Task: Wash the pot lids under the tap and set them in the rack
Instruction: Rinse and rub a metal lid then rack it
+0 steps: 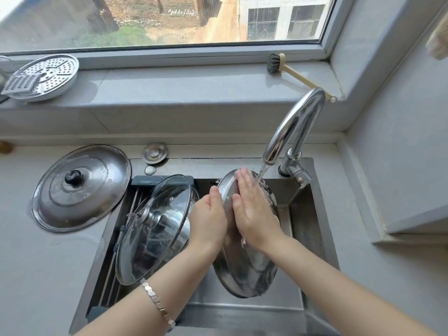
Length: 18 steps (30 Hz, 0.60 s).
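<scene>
**Steel lid on edge under the running tap**

Centre right of the frame, over the sink (312, 214): a steel lid (247, 270) held nearly on edge, long axis running from the tap (294, 124) at upper right down toward lower centre. Left hand (208, 221) clasped on the lid's left rim, fingers curled round behind it and largely hidden, thumb on the near side. Right hand (254, 214) laid flat against the lid's face, fingers straight and pressed together, tips up near the top rim where the water stream (263, 172) lands. Gripping done by the left; rubbing only, apparently, by the right.

Just left of the hands: a glass lid (155, 229) leaning already in the rack (135, 190) along the sink's left side. Further left, on the counter: a larger steel lid (81, 187), knob up, seemingly unwashed.

Likely step: rinsing. For the coming move, rack directly left of the held lid, on the left hand's side, so a short leftward carry with the lid kept upright, beside the glass one. Risk: wet rim slipping from a one-handed clasp.
</scene>
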Each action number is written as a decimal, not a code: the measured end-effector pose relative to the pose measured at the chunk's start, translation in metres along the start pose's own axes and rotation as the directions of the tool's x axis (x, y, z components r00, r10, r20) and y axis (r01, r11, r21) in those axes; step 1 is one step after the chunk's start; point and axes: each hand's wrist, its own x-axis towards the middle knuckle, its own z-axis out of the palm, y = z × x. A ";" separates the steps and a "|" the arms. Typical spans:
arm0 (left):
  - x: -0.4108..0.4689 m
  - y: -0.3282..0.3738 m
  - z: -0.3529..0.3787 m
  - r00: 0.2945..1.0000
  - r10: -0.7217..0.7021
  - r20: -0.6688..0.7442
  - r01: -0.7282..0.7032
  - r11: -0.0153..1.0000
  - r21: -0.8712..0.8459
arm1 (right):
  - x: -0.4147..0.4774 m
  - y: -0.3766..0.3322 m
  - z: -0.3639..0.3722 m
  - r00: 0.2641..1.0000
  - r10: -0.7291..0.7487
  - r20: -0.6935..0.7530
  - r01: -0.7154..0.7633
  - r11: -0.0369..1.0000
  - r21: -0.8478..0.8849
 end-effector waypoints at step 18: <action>-0.002 0.000 -0.012 0.997 0.026 -0.079 -0.032 0.996 -0.084 | 0.004 -0.023 0.004 0.992 0.107 -0.069 -0.104 0.993 0.050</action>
